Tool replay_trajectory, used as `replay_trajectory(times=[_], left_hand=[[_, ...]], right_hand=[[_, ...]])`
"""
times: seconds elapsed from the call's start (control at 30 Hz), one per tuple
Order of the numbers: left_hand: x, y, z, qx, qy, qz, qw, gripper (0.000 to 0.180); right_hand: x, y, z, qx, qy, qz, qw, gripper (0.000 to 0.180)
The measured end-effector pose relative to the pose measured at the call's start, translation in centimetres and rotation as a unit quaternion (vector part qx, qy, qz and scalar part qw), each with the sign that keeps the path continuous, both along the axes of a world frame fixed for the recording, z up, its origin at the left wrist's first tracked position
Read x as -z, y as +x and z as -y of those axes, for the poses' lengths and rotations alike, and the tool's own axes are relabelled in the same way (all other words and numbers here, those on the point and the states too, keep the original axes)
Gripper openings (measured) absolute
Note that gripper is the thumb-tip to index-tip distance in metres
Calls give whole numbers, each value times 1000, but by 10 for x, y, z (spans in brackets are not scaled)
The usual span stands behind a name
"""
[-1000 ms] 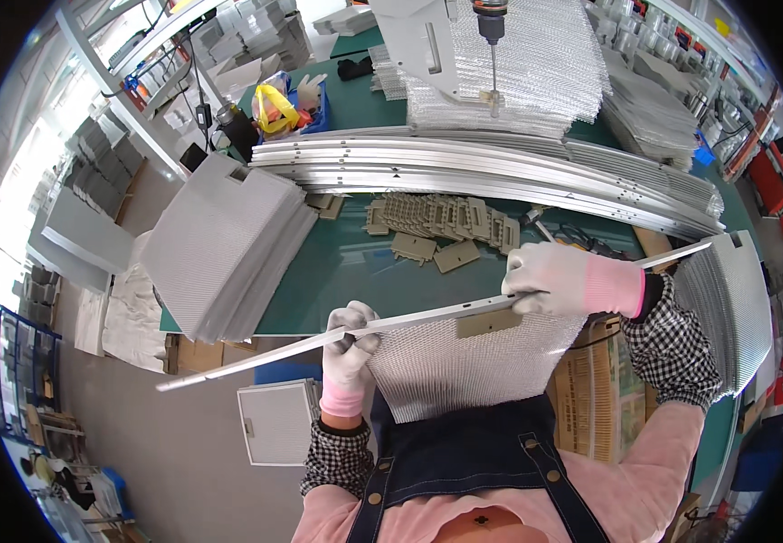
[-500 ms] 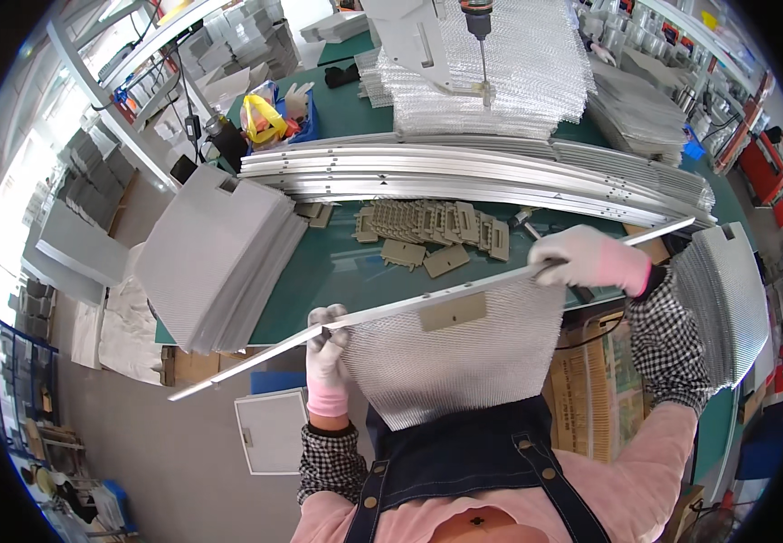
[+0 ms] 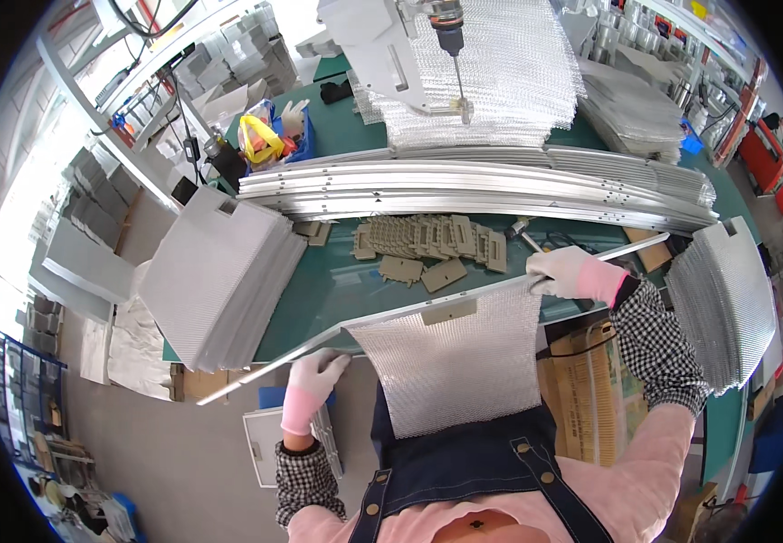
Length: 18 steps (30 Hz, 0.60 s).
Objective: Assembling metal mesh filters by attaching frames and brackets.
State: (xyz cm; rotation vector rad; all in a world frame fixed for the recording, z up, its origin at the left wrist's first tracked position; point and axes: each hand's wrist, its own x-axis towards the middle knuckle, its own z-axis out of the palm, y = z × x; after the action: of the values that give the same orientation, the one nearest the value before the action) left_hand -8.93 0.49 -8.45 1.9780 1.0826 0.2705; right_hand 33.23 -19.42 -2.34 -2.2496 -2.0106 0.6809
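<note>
A mesh filter panel (image 3: 459, 366), silvery and with a beige plastic plate (image 3: 449, 312) at its upper edge, hangs in front of my apron. Along that edge runs a long thin metal frame strip (image 3: 391, 314), angled at the panel's left corner, its left end slanting down past the table edge. My right hand (image 3: 574, 274), in a white and pink glove, is closed on the strip near the panel's right corner. My left hand (image 3: 313, 385), gloved alike, is just below the strip's left part, fingers apart and slightly bent; whether they touch it is unclear.
On the green table (image 3: 319, 303) lie beige plastic plates (image 3: 423, 240), a hammer (image 3: 522, 231) and a row of metal strips (image 3: 473, 188). Mesh panel stacks stand left (image 3: 215, 281) and right (image 3: 726, 299). A drill (image 3: 450, 41) hangs at the back. Cardboard (image 3: 581, 398) is below the table.
My left hand has come off the strip's corner and moved down and left. The strip's bend at that corner is sharper. The right hand, still holding, has dropped slightly.
</note>
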Motion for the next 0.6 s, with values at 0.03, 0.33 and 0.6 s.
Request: replay_trajectory(times=[0.03, 0.33, 0.6], left_hand=[[-12, 3, 3, -20, 83, 21, 996, 19], [-9, 62, -25, 172, 315, 20, 933, 23], [-41, 37, -31, 106, 169, 49, 979, 18]], right_hand=[[0, 2, -3, -8, 5, -4, 1000, 27], [-15, 1, -15, -49, -45, -160, 985, 24], [-4, -49, -5, 198, 183, -382, 884, 43]])
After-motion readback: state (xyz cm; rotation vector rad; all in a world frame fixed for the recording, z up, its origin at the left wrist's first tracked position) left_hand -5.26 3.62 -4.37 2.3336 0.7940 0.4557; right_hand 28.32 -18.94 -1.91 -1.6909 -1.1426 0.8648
